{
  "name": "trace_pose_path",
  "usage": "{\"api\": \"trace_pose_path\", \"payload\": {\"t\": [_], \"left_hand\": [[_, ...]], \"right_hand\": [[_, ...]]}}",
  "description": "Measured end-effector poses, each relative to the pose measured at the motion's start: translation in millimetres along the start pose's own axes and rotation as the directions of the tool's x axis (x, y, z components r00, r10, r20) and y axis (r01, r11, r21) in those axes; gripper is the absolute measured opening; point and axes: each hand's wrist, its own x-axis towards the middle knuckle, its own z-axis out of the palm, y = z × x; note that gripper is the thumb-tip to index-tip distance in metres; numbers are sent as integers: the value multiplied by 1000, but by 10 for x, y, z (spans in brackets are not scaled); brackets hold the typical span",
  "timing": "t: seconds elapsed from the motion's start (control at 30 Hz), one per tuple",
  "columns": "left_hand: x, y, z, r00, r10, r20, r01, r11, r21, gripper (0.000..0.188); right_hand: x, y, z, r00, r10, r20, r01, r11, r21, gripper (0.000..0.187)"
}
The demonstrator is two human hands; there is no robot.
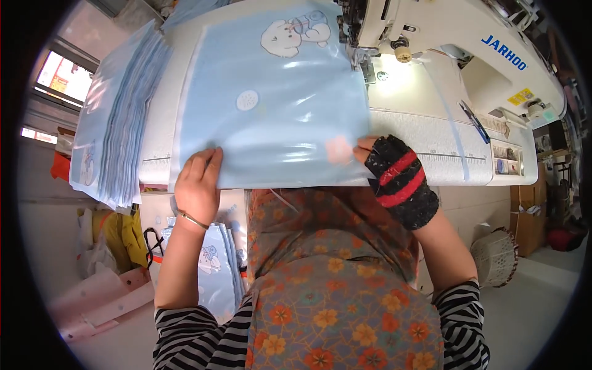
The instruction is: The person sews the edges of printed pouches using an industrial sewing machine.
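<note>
Sheet [277, 117] of pale blue plastic lies on the table [401, 126] beside the sewing machine [444, 28], left hand [198, 179] and right hand [398, 176] touching it by its near corners, though whether either grip is clamped I cannot tell.

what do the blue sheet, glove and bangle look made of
Blue sheet: probably soft plastic film, glossy, given its white light streaks and ripples. Glove: seemingly knit fabric, matte, with a fuzzy surface. Bangle: likely metal, polished, judging by its glint.

Fingers [202, 163] on blue sheet [274, 114], sewing machine [453, 38] beyond
</note>
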Motion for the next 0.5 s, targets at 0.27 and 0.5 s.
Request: {"api": "trace_pose_path", "payload": {"t": [0.27, 0.5], "left_hand": [[437, -358, 184, 998, 55, -13, -56, 998, -41, 46], [781, -622, 428, 997, 80, -24, -80, 997, -4, 39]], "right_hand": [[185, 209, 138, 998, 20, -63, -24, 998, -63, 31], [465, 341, 138, 999, 13, -40, -16, 997, -81, 40]]}}
